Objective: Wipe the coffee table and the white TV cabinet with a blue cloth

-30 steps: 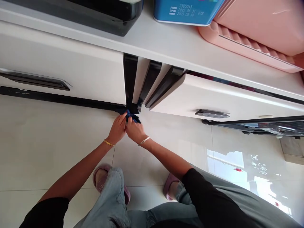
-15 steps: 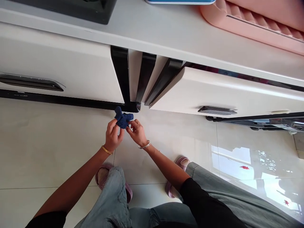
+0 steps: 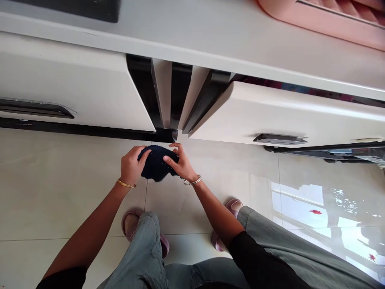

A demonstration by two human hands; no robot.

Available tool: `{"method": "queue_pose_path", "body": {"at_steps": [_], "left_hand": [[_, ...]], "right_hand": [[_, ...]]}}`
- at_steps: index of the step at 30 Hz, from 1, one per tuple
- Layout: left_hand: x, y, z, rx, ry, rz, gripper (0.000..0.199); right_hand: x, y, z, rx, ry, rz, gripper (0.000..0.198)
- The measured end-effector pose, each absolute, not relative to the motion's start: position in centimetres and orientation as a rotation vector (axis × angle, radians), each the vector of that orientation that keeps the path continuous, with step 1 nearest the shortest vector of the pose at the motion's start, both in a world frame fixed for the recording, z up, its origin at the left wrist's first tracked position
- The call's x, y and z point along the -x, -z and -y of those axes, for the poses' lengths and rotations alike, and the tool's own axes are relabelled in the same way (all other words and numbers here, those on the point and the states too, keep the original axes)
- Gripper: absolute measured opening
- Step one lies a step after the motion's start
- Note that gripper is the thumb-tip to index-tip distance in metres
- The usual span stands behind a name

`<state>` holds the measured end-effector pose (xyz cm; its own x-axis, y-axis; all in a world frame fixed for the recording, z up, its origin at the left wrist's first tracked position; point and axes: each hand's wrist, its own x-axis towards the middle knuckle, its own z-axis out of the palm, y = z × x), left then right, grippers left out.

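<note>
A dark navy cloth is spread between my two hands, in front of the cabinet. My left hand grips its left edge, the thumb pressed on top. At the right edge, my right hand holds it with the thumb over the fabric and the fingers partly behind it. The cloth hangs above the tiled floor, its lower edge uneven. Part of the fingers of both hands is hidden by the fabric.
A white drawer front with a dark handle stands at left, another white drawer front at right, slightly pulled out. Above runs a grey countertop bearing a pink ridged object and a black item. Slippered feet stand on the glossy floor.
The cloth was bunched and folded small between my fingertips; now it is opened out wider. My hands have moved apart, and the view has shifted slightly.
</note>
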<state>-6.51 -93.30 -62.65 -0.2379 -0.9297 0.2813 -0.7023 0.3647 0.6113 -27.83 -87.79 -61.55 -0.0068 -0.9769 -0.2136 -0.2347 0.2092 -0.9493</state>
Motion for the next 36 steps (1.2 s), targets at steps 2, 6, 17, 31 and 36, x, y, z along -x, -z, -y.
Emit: {"method": "queue_pose_path", "body": {"at_steps": [2,6,17,31,36], "left_hand": [[6.7,62.1,93.8,-1.443,0.534,1.931,0.031],[8.0,61.7,94.6,-1.605,0.714,1.662,0.038],[12.5,61.9,95.5,-1.512,0.961,1.641,0.032],[10.2,63.1,93.1,-1.533,1.007,1.711,0.03],[9.3,62.2,91.2,-1.56,0.977,1.688,0.029]], "right_hand": [[28.2,60.8,88.2,1.356,0.951,-1.415,0.04],[27.1,59.8,89.4,1.418,1.063,-1.702,0.028],[22.0,63.1,92.9,1.444,0.454,-2.074,0.058],[27.1,58.6,91.5,1.98,-0.215,-1.751,0.048],[27.5,59.2,88.4,1.908,0.001,-1.927,0.056]]}}
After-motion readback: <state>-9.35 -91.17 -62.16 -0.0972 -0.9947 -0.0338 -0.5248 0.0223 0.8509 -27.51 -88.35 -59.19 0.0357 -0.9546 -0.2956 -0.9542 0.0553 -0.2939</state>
